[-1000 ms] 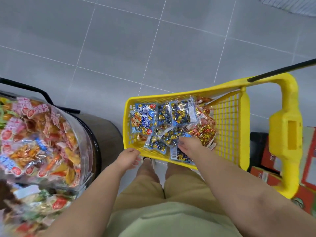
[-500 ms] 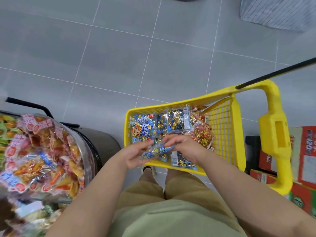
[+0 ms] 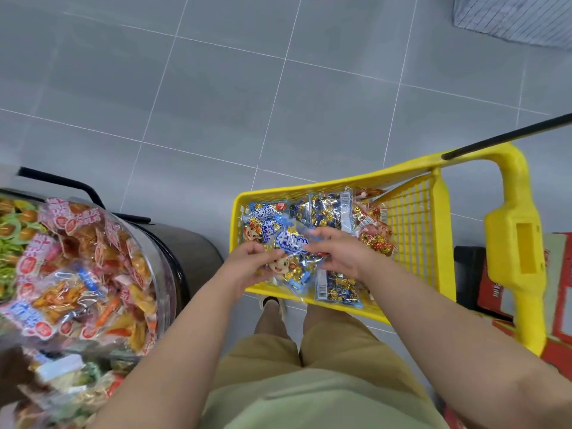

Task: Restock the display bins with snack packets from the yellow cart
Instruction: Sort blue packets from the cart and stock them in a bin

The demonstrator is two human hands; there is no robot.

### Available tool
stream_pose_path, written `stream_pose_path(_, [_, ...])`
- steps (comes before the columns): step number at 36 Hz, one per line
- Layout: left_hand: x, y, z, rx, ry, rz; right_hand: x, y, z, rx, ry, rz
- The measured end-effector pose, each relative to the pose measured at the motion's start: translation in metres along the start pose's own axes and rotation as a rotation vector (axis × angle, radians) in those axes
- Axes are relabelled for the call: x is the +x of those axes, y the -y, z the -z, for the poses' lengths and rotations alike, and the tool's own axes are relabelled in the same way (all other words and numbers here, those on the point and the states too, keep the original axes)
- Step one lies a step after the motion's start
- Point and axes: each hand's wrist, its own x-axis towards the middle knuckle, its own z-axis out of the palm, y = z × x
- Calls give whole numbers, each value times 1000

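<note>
A yellow cart [image 3: 411,168] stands in front of me holding several blue and red snack packets. My left hand [image 3: 247,264] and my right hand [image 3: 337,252] both grip one blue packet [image 3: 292,252] with a cartoon face, lifted over the cart's near edge. More blue packets [image 3: 331,209] and red packets [image 3: 374,236] lie deeper in the cart. On my left a round clear display bin [image 3: 164,274] is heaped with orange and pink snack packets [image 3: 80,274].
The cart's yellow handle post [image 3: 520,243] and black bar [image 3: 507,136] rise at right. Red cardboard boxes [image 3: 557,292] sit on the floor behind it. Grey tiled floor [image 3: 216,88] stretches ahead. A lower bin [image 3: 62,385] with packets sits at bottom left.
My left hand has come off the cart's rim and joined my right hand on a blue packet, which both now hold raised above the pile. The view has tilted slightly.
</note>
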Motion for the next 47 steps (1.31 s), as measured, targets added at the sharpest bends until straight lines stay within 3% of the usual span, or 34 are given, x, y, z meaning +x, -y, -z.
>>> stream_pose_path(5, [-3, -1, 10, 158, 256, 123, 3, 11, 5, -221, 111, -56])
stream_pose_path(9, [2, -3, 3, 82, 192, 124, 16, 16, 3, -120, 100, -44])
stream_pose_path(11, [7, -1, -2, 98, 108, 123, 26, 16, 5, -48, -69, -46])
stream_pose_path(15, [15, 5, -7, 50, 43, 130, 42, 11, 24, -310, -807, 113])
stream_pose_path(17, [17, 8, -6, -7, 26, 136, 50, 11, 35, -428, -884, 102])
stream_pose_path(23, [19, 14, 3, -172, 8, 158, 60, 15, 42, -530, -792, 62])
stream_pose_path(29, [15, 10, 11, -298, -50, 156, 53, 16, 27, -334, -576, 62])
stream_pose_path(33, [14, 3, 17, -382, -32, 177, 30, 10, 8, -485, -491, 303])
stream_pose_path(40, [13, -12, 22, -501, 70, 126, -15, 4, -29, -1098, -196, 1064])
stream_pose_path(44, [10, -16, 30, -642, 229, 64, -21, 0, -40, -1177, -246, 1222])
stream_pose_path(47, [1, -19, 30, -479, 279, -16, -18, -5, -46, -1175, -261, 1239])
